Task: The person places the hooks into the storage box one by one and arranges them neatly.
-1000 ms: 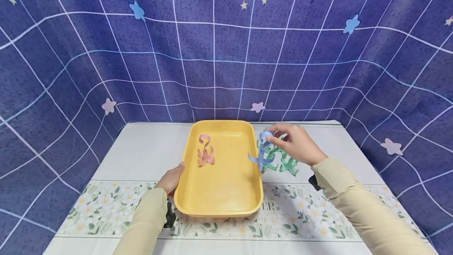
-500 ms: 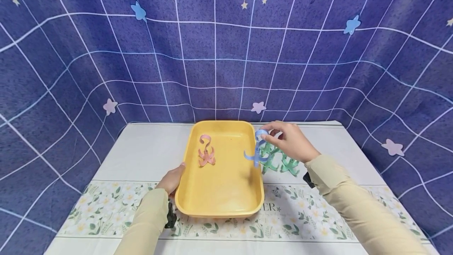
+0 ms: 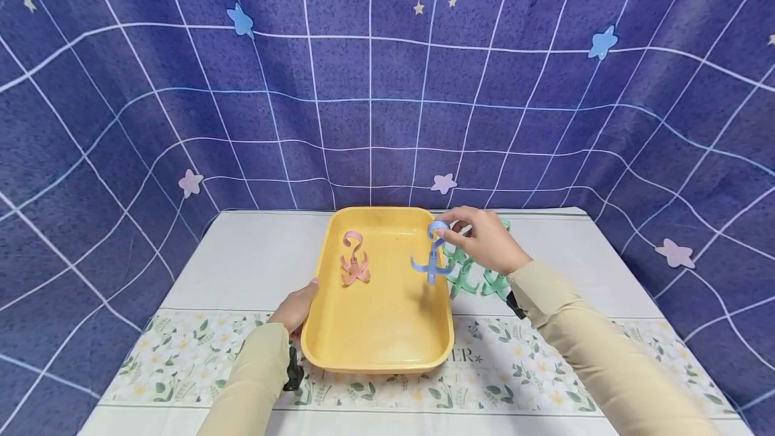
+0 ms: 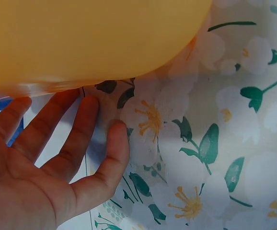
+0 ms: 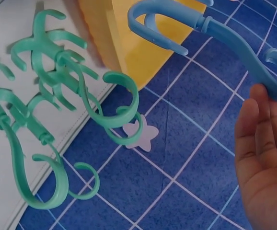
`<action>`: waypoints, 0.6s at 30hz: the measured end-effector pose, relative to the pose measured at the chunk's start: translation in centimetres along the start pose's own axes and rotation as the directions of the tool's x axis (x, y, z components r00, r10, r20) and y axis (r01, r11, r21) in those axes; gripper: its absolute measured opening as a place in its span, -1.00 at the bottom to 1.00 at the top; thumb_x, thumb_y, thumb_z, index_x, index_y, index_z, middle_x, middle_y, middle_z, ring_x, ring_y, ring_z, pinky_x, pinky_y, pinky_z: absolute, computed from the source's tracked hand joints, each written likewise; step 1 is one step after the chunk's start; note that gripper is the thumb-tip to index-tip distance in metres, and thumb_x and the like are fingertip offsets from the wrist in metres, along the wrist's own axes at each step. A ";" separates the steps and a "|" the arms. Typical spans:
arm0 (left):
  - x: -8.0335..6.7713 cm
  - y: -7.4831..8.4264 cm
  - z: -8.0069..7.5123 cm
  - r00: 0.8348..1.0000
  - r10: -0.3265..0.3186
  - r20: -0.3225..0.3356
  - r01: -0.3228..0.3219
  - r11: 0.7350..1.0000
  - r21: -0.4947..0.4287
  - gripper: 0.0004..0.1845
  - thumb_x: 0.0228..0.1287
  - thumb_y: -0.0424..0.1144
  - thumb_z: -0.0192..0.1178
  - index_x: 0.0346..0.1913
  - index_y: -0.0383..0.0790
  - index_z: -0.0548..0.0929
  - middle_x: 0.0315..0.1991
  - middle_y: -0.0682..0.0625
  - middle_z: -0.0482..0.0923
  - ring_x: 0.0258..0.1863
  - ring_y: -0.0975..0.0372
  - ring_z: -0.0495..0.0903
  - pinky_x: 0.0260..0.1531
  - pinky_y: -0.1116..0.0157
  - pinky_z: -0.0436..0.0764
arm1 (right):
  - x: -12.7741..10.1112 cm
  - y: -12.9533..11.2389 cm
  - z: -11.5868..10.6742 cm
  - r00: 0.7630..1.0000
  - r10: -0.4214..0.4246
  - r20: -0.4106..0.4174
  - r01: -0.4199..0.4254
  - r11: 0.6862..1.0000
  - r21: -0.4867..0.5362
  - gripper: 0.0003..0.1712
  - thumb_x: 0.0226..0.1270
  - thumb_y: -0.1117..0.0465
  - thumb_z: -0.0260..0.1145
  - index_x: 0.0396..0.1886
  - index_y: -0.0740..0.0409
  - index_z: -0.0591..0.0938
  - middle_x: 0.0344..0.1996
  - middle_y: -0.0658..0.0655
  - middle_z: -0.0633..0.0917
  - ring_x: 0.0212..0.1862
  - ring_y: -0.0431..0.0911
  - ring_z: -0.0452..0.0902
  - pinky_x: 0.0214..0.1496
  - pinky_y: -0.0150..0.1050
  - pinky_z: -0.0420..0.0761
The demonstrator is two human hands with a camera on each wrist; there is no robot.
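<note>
- Step in hand: blue hook (image 3: 431, 256) is pinched at its top loop by the right hand (image 3: 481, 239) and hangs above the right edge of the yellow tray (image 3: 378, 348).
- Left hand (image 3: 297, 306) lies with fingers straight against the tray's left edge, steadying it; nothing is gripped.
- Pink hook (image 3: 354, 258) already lies in the tray's far left corner.
- Green hooks (image 3: 475, 274) remain on the table (image 3: 242, 261), just right of the tray.
- Next move, judged: hook to be carried leftward clear of the rim, lowered, then released.
- Open room: tray's centre and near half.
</note>
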State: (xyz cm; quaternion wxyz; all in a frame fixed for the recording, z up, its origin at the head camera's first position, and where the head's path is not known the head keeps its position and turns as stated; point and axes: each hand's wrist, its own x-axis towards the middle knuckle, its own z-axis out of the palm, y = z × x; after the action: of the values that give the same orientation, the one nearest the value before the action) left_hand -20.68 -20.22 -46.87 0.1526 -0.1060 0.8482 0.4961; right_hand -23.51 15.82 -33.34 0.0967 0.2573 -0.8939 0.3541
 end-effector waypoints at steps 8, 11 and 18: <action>-0.2 0.1 0.1 1.000 0.027 0.008 -0.027 0.999 -0.018 -0.21 0.62 0.25 -0.35 0.42 -0.40 0.37 -0.35 -0.19 0.65 -0.50 0.12 0.67 -0.55 0.20 0.63 | 0.6 0.2 1.2 1.000 -0.001 -0.010 0.001 1.000 -0.021 -0.72 0.41 0.24 0.41 0.05 0.24 0.73 -0.08 0.17 0.76 -0.17 -0.02 0.68 -0.17 -0.13 0.67; -0.3 0.2 0.1 1.000 0.027 0.009 -0.027 0.999 -0.028 -0.22 0.62 0.24 -0.35 0.42 -0.39 0.37 -0.35 -0.19 0.65 -0.52 0.12 0.68 -0.57 0.20 0.63 | 0.8 0.2 1.5 1.000 0.002 -0.007 -0.003 1.000 -0.024 -0.72 0.41 0.24 0.41 0.05 0.24 0.73 -0.04 0.18 0.75 -0.16 -0.01 0.68 -0.17 -0.11 0.66; -0.2 0.0 0.1 1.000 0.016 0.007 -0.016 0.999 -0.034 -0.21 0.62 0.26 -0.36 0.39 -0.39 0.41 -0.38 -0.18 0.66 -0.54 0.11 0.68 -0.60 0.22 0.62 | 1.5 0.0 2.4 1.000 0.010 -0.002 -0.010 1.000 -0.022 -0.76 0.41 0.24 0.41 0.01 0.23 0.74 -0.08 0.16 0.77 -0.17 0.00 0.69 -0.13 -0.09 0.64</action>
State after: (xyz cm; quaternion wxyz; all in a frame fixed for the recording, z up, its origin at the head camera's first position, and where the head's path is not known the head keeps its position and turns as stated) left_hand -20.48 -20.10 -46.82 0.1497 -0.1000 0.8399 0.5120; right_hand -24.72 13.61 -34.57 0.0985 0.2513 -0.8989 0.3451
